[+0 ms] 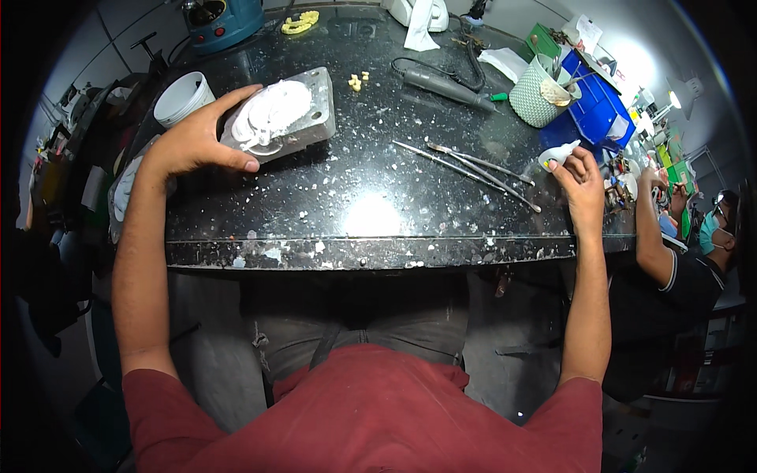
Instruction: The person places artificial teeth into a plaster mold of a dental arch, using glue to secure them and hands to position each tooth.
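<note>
My left hand grips the left side of a grey metal flask, thumb at its near edge and fingers over the far side. The block is tilted, and a mound of white plaster fills its middle. At the right, my right hand pinches a small white squeeze bottle with a narrow tip pointing up and to the right. Several thin metal hand tools lie on the dark table between the hands, nearer to the right one.
A white tub stands beyond my left wrist. Small yellow pieces and a yellow arch lie farther back. A corded grey handpiece, a woven tool cup and blue bins occupy the right. A masked person works at far right.
</note>
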The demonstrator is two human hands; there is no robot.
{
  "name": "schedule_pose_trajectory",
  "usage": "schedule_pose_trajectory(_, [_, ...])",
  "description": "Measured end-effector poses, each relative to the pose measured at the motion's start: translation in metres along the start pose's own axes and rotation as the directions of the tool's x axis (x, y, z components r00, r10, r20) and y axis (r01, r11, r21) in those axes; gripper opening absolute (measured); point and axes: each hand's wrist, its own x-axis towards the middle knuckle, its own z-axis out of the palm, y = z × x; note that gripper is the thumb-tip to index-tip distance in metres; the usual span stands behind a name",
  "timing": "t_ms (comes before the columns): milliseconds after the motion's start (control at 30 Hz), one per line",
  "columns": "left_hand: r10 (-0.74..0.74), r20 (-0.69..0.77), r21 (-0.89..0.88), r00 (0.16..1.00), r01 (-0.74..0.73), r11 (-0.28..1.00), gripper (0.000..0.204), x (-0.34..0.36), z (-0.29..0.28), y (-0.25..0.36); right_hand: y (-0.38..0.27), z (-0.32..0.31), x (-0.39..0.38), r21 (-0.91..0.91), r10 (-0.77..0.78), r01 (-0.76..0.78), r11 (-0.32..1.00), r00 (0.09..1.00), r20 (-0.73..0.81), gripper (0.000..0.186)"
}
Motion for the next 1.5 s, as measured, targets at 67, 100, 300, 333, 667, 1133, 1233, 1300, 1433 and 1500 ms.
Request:
schedule_pose_trajectory(67, [0.033,-0.080,0.030,0.996,-0.031,0.999,0.106,-0.008,0.004,-0.002,-0.011,0.001,-0.009,-0.075,-0.142,0.131,0.989,0.977,-0.159,0.029])
schedule_pose_trajectory(100, [0.037,-0.084,0.028,0.996,-0.034,0.999,0.106,-0.010,0.010,0.001,-0.014,-0.001,-0.013,-0.178,-0.281,0.236,0.955,0.910,-0.306,0.028])
schedule_pose_trajectory(300, [0.359,-0.212,0.302,0.909,-0.288,0.909,0.108,-0.007,0.023,0.016,-0.099,0.066,-0.024,-0.077,-0.388,0.380,0.922,0.911,-0.144,0.010])
schedule_pose_trajectory(333, [0.348,-0.208,0.296,0.914,-0.281,0.913,0.108,-0.010,0.025,0.012,-0.113,0.092,-0.017,-0.103,-0.396,0.395,0.913,0.918,0.015,0.011])
schedule_pose_trajectory(667, [0.425,-0.286,0.307,0.859,-0.338,0.890,0.113,-0.014,0.049,0.010,-0.116,0.236,0.089,-0.381,-0.331,0.590,0.711,0.760,0.559,0.025])
schedule_pose_trajectory(1133, [0.475,-0.265,0.386,0.839,-0.359,0.850,0.113,-0.017,0.046,0.009,-0.109,0.253,0.091,-0.444,-0.240,0.505,0.740,0.815,0.528,0.021])
schedule_pose_trajectory(1233, [0.466,-0.271,0.381,0.842,-0.351,0.855,0.112,-0.018,0.047,0.008,-0.122,0.238,0.084,-0.387,-0.295,0.518,0.763,0.812,0.504,0.020])
schedule_pose_trajectory(1300, [0.480,-0.267,0.388,0.836,-0.363,0.847,0.112,-0.015,0.048,0.010,-0.122,0.217,0.080,-0.274,-0.367,0.514,0.813,0.817,0.445,0.022])
schedule_pose_trajectory(1433, [0.464,-0.273,0.390,0.843,-0.343,0.854,0.111,-0.019,0.048,0.008,-0.133,0.181,0.057,0.096,-0.300,0.287,0.953,0.848,0.436,0.022])
schedule_pose_trajectory(1500, [0.468,-0.273,0.389,0.841,-0.348,0.853,0.110,-0.019,0.047,0.009,-0.141,0.158,0.047,0.092,-0.266,0.251,0.964,0.856,0.443,0.022])
